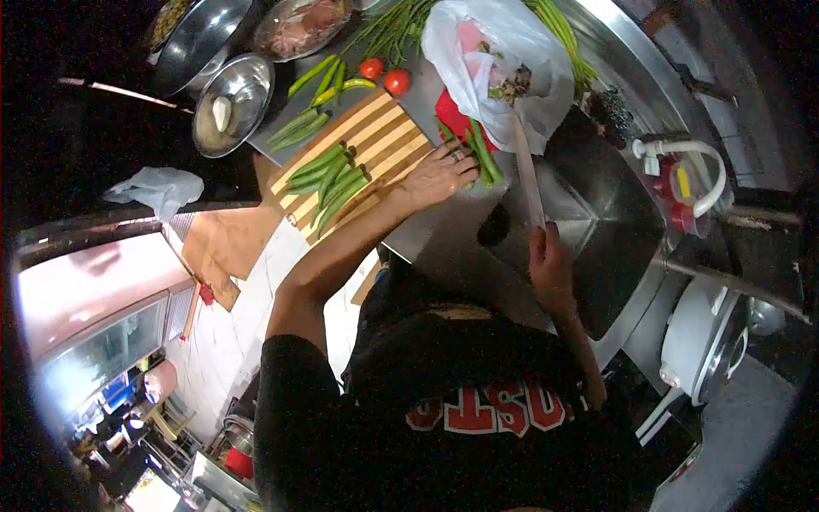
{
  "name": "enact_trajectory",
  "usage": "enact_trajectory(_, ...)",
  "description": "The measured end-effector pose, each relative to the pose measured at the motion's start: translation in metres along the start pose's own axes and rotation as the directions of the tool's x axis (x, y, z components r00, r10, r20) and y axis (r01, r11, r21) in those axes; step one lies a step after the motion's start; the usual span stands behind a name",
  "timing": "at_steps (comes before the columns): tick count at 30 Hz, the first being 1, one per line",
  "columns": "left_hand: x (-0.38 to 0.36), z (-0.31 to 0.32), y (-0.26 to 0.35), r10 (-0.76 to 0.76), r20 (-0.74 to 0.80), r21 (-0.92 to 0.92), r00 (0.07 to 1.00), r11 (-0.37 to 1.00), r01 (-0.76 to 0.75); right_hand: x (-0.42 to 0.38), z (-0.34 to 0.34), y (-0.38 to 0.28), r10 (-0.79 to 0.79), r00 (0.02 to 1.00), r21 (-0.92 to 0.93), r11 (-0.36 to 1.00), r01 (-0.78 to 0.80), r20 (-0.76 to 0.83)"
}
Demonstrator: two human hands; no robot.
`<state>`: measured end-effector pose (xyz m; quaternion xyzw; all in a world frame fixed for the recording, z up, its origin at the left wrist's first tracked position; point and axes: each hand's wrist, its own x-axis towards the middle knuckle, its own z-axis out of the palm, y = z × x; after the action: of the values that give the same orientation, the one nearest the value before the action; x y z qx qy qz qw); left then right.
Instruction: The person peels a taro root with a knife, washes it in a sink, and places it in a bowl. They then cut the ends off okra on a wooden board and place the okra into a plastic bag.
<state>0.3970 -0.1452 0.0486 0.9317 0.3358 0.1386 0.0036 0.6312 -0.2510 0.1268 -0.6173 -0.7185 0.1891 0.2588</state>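
Note:
A striped wooden cutting board (399,136) bears several green okra pods (339,189). Just past its right edge, my left hand (439,177), with a ring on one finger, has its fingers curled over green pods (485,158) on the metal counter. My right hand (552,263) is closed round the handle of a long knife (526,166), whose blade points away from me towards a white plastic bag (546,81). Scraps lie in the bag's opening. Something red (452,111) shows beside the bag.
Two tomatoes (397,82), green peppers (324,78) and more okra (299,126) lie beyond the board. Metal bowls (209,141), one with meat (311,24), stand at the back left. On the right are a sink (597,192) and a white faucet (721,175).

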Motion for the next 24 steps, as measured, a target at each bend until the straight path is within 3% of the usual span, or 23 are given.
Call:
enact_trajectory(1, -0.002, 0.000, -0.003, 0.044, -0.131, -0.032, 0.990, 0.998, -0.049, 0.001, -0.001, 0.001, 0.037, 0.999, -0.056, 0.998, -0.034, 0.040)
enact_trajectory(3, -0.002, -0.043, 0.008, 0.001, -0.152, -0.089, 0.988, 0.996, -0.015, 0.002, 0.005, 0.009, 0.024, 0.999, -0.039, 0.999, -0.023, 0.035)
enact_trajectory(5, -0.001, -0.074, 0.021, -0.196, -0.270, -0.266, 0.943, 0.956, 0.123, 0.005, 0.009, 0.009, 0.022, 0.999, -0.027, 0.999, -0.021, 0.030)
enact_trajectory(6, -0.003, -0.083, 0.031, -0.298, -0.299, -0.251, 0.906, 0.941, 0.227, 0.008, 0.009, 0.007, 0.014, 0.997, -0.042, 0.999, -0.010, 0.075)
enact_trajectory(7, -0.008, -0.089, 0.038, -0.299, -0.296, -0.255, 0.907, 0.940, 0.226, 0.010, 0.007, 0.005, 0.008, 0.993, -0.060, 0.998, -0.001, 0.120)
enact_trajectory(8, -0.015, -0.094, 0.044, -0.463, -0.216, -0.270, 0.860, 0.875, 0.403, 0.011, 0.007, 0.002, 0.014, 0.992, -0.064, 0.998, -0.006, 0.122)
enact_trajectory(10, -0.037, -0.080, 0.043, -0.680, -0.060, -0.296, 0.731, 0.711, 0.638, 0.012, 0.013, -0.009, -0.090, 0.980, -0.182, 0.976, 0.123, 0.176)
enact_trajectory(11, -0.048, -0.058, 0.042, -0.765, -0.096, -0.296, 0.637, 0.633, 0.715, 0.010, 0.018, -0.011, -0.083, 0.981, -0.186, 0.976, 0.116, 0.176)
enact_trajectory(13, -0.071, -0.022, 0.033, -0.791, -0.122, -0.299, 0.600, 0.605, 0.738, 0.005, 0.035, -0.008, -0.072, 0.938, -0.141, 0.982, 0.126, 0.339)
enact_trajectory(14, -0.070, -0.020, 0.034, -0.791, -0.118, -0.305, 0.600, 0.604, 0.737, 0.002, 0.043, -0.006, -0.067, 0.937, -0.146, 0.982, 0.123, 0.342)
enact_trajectory(16, -0.069, -0.016, 0.037, -0.880, -0.083, -0.344, 0.468, 0.466, 0.815, 0.000, 0.055, -0.004, -0.201, 0.916, -0.159, 0.950, 0.269, 0.348)
enact_trajectory(19, -0.069, -0.018, 0.039, -0.884, -0.101, -0.335, 0.457, 0.463, 0.821, 0.001, 0.057, -0.008, -0.259, 0.892, -0.122, 0.938, 0.323, 0.371)
enact_trajectory(24, -0.069, -0.017, 0.040, -0.876, -0.130, -0.313, 0.465, 0.481, 0.819, 0.003, 0.068, 0.001, -0.225, 0.886, -0.148, 0.941, 0.306, 0.405)
